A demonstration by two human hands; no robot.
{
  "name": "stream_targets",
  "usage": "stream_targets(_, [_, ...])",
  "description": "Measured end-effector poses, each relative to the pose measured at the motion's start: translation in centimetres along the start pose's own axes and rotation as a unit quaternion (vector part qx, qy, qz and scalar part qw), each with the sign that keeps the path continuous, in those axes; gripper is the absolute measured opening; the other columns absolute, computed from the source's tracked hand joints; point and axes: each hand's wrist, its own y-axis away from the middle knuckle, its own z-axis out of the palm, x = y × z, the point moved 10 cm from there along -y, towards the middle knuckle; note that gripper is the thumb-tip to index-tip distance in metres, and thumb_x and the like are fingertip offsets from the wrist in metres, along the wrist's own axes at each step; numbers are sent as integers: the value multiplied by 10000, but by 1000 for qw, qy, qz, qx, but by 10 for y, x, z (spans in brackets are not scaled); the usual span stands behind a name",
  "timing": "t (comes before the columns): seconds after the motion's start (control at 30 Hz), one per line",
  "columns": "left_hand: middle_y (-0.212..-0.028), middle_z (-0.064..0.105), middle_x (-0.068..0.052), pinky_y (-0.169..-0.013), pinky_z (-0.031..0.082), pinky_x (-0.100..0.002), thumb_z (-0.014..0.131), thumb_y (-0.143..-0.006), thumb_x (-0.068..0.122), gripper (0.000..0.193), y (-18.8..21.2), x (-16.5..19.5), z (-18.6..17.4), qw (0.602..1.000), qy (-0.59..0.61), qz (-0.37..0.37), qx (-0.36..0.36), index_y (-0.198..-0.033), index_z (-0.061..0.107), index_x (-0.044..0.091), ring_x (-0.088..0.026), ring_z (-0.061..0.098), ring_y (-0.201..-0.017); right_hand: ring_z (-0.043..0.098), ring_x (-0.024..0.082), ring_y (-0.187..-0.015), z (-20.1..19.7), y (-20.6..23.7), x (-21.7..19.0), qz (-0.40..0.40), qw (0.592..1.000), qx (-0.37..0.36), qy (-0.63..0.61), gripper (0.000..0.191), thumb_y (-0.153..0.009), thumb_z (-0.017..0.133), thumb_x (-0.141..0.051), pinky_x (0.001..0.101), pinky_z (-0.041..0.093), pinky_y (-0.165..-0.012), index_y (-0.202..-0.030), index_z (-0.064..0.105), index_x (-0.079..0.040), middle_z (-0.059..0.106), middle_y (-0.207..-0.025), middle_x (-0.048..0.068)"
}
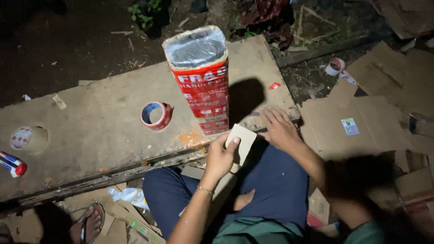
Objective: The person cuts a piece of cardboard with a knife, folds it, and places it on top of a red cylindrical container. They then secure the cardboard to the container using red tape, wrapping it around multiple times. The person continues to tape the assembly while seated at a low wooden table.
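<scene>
Left hand pinches a small flat tan cardboard piece at its lower left edge, held over the near edge of the worn wooden board; it looks light, stiff but bendable, best gripped by the edges. Right hand rests flat and open on the board beside it, holding nothing, with the tall red-taped wrapped package close behind and open room to the left near the red-and-white tape roll.

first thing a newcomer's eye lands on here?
Likely the tall upright package, wrapped in red-and-white tape with a shiny plastic top, standing mid-board on the worn wooden board. Next, the left hand holding a small cardboard piece at the board's near edge, the right hand flat beside it. A red tape roll lies left of the package.
</scene>
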Motion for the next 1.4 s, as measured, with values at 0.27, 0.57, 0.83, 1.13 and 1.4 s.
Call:
stream_targets(0.27, [-954, 723, -141, -739, 534, -427, 724, -896, 119, 200, 3, 87, 33, 967, -198, 163, 1, -1091, 734, 76, -325, 688, -847, 642, 270, -879, -29, 62, 72, 227, 965, 68, -113, 122, -970, 673, -187, 380, 533, -804, -946, 705, -72, 678, -906, 116])
stream_targets(0.57, [-1109, 652, -160, -870, 498, -527, 840, -621, 80, 509, -69, 50, 145, 893, -386, 214, -91, -1108, 693, 64, -369, 636, -1055, 496, 98, -562, 45, 119, 84, 464, 507, 3, -726, 301, -1017, 656, -396, 262, 400, -467, -846, 569, -165, 512, -697, -8])
stream_targets(0.83, [-1134, 632, -203, -899, 548, -455, 824, -629, 5, 594, -125, 21, 145, 915, -319, 234, -80, -1197, 651, 20, -410, 648, -1028, 716, 352, -826, -5, 57, 114, 406, 874, 50, -262, 388, -769, 817, -309, 448, 555, -719, -970, 642, -27, 728, -878, 169])
stream_targets(1.13, [-1224, 597, -264, -892, 545, -459, 783, -661, 6, 499, -131, 32, 107, 917, -296, 264, -45, -1152, 716, 69, -410, 645, -991, 747, 398, -768, -6, 40, 79, 334, 937, -74, 68, 368, -1051, 535, -276, 476, 604, -651, -903, 692, 22, 730, -865, 242])
stream_targets(1.4, [-997, 652, -164, -873, 546, -439, 734, -744, -43, 310, -124, 31, 93, 939, -185, 285, -53, -1040, 728, 48, -387, 660, -954, 726, 457, -816, 15, 48, 74, 325, 927, -187, -24, 402, -923, 510, -319, 551, 581, -789, -783, 750, -29, 733, -855, 279])
